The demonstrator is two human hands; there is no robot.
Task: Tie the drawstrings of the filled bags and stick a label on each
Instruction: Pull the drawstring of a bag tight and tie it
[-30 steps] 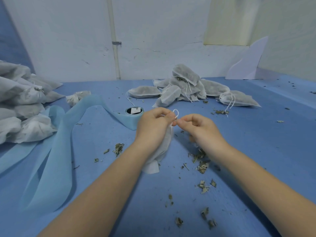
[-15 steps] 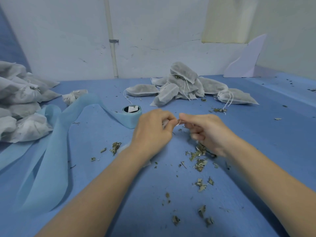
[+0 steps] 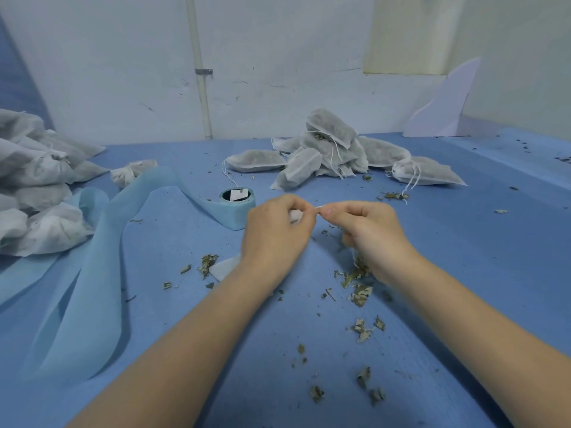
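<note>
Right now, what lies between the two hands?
In the head view, a short white drawstring spans between left hand and right hand; both pinch it.

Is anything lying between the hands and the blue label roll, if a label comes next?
Nothing visible. The label roll stands just beyond the left hand, with bare table between. Both hands, including the right hand, pinch the drawstring.

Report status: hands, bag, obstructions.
Left hand and right hand both pinching the white drawstring. Bag mostly hidden under left hand. Loose herb bits on table; nothing blocking.
</note>
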